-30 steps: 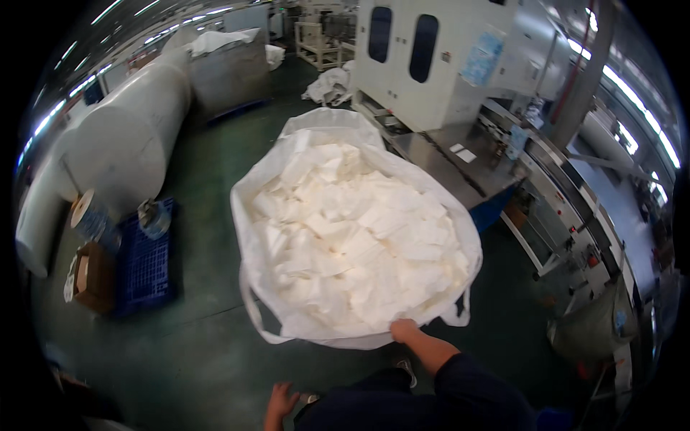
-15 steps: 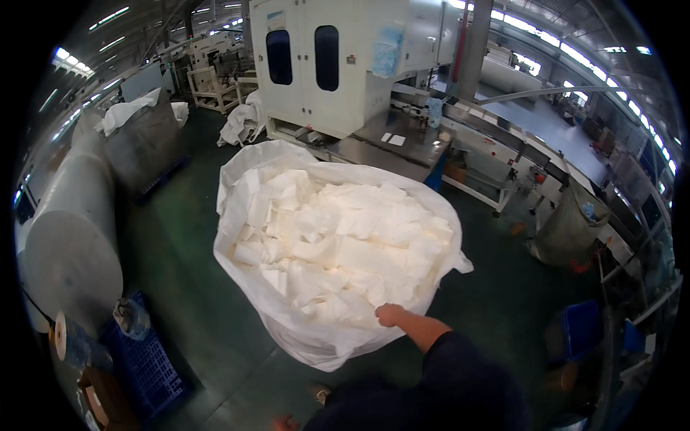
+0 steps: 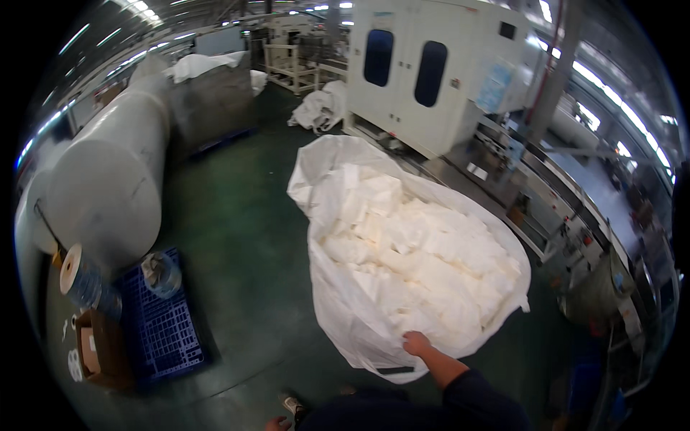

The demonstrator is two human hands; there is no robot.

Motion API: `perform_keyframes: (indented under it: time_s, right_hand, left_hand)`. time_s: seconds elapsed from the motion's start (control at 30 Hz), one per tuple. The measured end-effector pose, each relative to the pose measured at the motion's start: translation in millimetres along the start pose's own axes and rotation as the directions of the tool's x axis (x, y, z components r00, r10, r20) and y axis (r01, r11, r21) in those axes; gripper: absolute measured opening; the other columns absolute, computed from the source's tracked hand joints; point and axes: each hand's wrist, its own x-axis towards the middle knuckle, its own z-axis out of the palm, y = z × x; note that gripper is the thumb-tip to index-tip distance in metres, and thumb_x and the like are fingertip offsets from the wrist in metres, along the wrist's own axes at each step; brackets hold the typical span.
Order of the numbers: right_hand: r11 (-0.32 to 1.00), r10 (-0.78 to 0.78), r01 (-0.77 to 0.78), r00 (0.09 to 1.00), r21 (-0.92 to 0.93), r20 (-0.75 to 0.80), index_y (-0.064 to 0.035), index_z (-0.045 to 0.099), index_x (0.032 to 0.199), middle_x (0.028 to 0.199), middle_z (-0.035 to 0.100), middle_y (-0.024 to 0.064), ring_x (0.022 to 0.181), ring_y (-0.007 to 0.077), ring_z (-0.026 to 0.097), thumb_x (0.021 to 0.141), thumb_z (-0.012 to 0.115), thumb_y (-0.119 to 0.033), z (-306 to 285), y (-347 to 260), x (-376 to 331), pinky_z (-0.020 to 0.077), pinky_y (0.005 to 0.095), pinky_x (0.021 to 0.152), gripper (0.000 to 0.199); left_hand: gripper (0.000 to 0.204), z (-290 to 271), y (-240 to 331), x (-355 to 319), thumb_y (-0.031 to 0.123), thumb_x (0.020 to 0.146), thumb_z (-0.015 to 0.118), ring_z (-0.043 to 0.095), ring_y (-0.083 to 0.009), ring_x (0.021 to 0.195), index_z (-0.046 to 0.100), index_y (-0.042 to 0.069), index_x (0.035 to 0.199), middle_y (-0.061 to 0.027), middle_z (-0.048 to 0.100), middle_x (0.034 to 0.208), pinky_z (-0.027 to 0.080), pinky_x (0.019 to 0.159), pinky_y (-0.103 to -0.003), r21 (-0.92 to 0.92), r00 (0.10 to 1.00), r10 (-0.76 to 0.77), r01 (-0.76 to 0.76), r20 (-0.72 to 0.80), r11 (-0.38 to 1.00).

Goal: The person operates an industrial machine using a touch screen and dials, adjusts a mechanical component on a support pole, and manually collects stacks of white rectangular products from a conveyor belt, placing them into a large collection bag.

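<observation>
A large white bulk bag (image 3: 343, 316) stands on the floor right of the middle, its mouth wide. White soft sheets and scraps (image 3: 424, 258), loosely heaped, fill it nearly to the rim. At the bag's near edge, my right hand (image 3: 416, 343) is closed on the rim, with the arm in a dark sleeve reaching from below. Its fingertips are hidden. My left hand (image 3: 278, 424) hangs low at the bottom edge, apart from the bag. Only part of it shows, so its fingers cannot be made out.
Large white rolls (image 3: 108, 194) lie at the left. Nearer are a blue pallet (image 3: 162, 316), a cardboard box (image 3: 100, 352) and a spool (image 3: 90, 280). A white machine cabinet (image 3: 410, 72) rises behind the bag; a conveyor line (image 3: 560, 208) runs along the right.
My view has turned left, so the bag and cabinet sit farther right in it. My right hand stays at the bag's near rim. My left hand remains low.
</observation>
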Motion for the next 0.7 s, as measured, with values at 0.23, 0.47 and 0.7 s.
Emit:
perform_keyframes:
  time_s: [0.23,0.47,0.7]
  right_hand:
    - [0.94,0.337,-0.331,0.939,-0.078,0.074,-0.0049,0.072,0.115,0.121,0.069,0.0209,0.114,0.0395,0.065,0.081,0.065,-0.036,16.7,-57.7,-22.6,0.0528,0.0478,0.099,0.046]
    - [0.868,0.497,-0.487,0.851,0.101,-0.167,-0.0001,0.065,0.121,0.119,0.067,0.0225,0.113,0.0405,0.063,0.08,0.068,-0.03,3.9,-125.3,-7.4,0.0518,0.0486,0.098,0.051]
    - [0.94,0.33,-0.235,0.809,0.246,-0.487,-0.0026,0.061,0.124,0.12,0.064,0.0186,0.107,0.0365,0.063,0.082,0.067,-0.013,5.8,-204.9,70.7,0.0516,0.046,0.095,0.044]
  left_hand:
    - [0.056,-99.7,-32.4,131.5,0.043,0.092,0.069,0.062,-0.0395,0.124,0.067,0.002,0.13,-0.0231,0.067,0.13,0.049,0.106,-0.044,0.002,0.864,0.497,-0.499,0.074,0.867]
    - [0.058,-262.1,8.6,250.6,0.045,0.092,0.068,0.063,-0.0408,0.122,0.066,0.001,0.13,-0.0242,0.067,0.129,0.049,0.106,-0.046,0.302,0.737,0.629,-0.675,0.248,0.673]
    - [0.054,-356.4,161.9,329.6,0.04,0.091,0.069,0.061,-0.0371,0.126,0.067,0.003,0.13,-0.0234,0.066,0.131,0.048,0.107,-0.044,0.254,0.851,0.475,-0.522,0.225,0.814]
